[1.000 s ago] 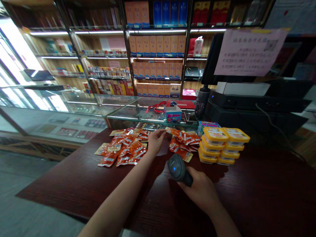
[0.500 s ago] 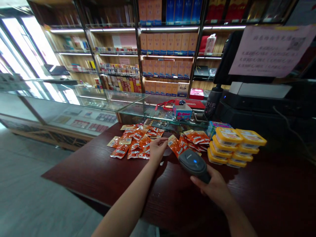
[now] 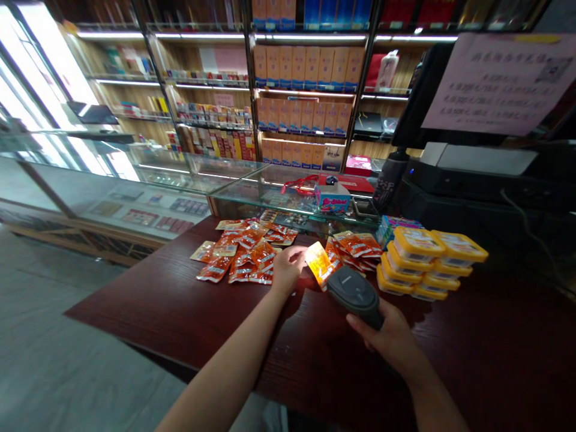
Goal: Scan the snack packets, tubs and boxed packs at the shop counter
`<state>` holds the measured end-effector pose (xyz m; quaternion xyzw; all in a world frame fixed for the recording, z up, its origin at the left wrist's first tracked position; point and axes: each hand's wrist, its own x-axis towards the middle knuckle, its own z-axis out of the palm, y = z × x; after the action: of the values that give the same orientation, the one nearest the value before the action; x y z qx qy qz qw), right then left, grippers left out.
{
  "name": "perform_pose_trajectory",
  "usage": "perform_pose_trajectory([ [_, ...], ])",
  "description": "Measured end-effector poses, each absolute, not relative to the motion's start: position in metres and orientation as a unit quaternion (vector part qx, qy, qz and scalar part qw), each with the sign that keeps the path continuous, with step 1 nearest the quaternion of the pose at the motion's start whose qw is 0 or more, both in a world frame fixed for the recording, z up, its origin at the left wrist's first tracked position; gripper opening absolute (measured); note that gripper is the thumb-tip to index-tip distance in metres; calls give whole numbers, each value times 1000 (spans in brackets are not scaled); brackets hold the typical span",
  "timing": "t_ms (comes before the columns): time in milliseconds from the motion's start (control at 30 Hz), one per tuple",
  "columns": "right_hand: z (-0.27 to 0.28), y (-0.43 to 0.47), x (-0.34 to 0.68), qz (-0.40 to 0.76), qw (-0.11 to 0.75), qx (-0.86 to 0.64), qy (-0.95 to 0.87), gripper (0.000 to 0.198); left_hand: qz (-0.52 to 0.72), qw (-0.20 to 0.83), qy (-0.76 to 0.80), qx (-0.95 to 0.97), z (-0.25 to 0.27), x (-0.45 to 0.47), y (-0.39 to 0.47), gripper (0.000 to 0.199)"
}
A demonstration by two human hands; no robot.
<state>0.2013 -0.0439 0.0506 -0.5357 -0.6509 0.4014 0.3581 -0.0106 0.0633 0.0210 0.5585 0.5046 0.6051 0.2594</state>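
My left hand (image 3: pixel 287 270) is closed, its fingertips pinching the edge of an orange snack packet (image 3: pixel 317 264) that is brightly lit. My right hand (image 3: pixel 389 333) grips the handle of a dark grey barcode scanner (image 3: pixel 353 291). The scanner's head points at the packet and overlaps its lower corner from my viewpoint. Left of my left hand lies a pile of orange and cream snack packets (image 3: pixel 243 246) on the dark wooden counter (image 3: pixel 180 324). Behind the scanner sits a second pile of similar packets (image 3: pixel 357 246).
Yellow-lidded tubs (image 3: pixel 416 243) stand stacked on the right, beside a blue-green box (image 3: pixel 389 228). A monitor with a pink paper sign (image 3: pixel 499 84) rises behind them. At the back, a small open carton (image 3: pixel 332 199) sits on the glass display case (image 3: pixel 243 183). Stocked shelves line the wall.
Bright light now falls on the held packet, and the blue light on the scanner has gone out. Both hands keep nearly the same place. My view has tilted slightly down.
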Motion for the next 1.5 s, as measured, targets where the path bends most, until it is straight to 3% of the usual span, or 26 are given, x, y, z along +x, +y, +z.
perform_pose_trajectory([
  [633, 47, -43, 200, 384, 380, -561, -627, 38, 679, 381, 438, 449, 14, -11, 70, 20],
  [900, 41, -41, 197, 379, 401, -564, -615, 38, 748, 240, 524, 328, 40, -78, 116, 21],
  [1033, 43, -41, 200, 384, 370, -557, -637, 40, 654, 143, 650, 359, 56, -121, 124, 23],
  [1167, 45, -42, 201, 387, 371, -553, -638, 41, 448, -10, 770, 455, 61, -135, 113, 24],
  [1267, 45, -42, 200, 387, 385, -546, -635, 41, 330, -96, 765, 545, 56, -125, 101, 29],
  [1500, 42, -39, 201, 386, 388, -548, -632, 42, 147, -83, 658, 734, 28, -104, 91, 46],
])
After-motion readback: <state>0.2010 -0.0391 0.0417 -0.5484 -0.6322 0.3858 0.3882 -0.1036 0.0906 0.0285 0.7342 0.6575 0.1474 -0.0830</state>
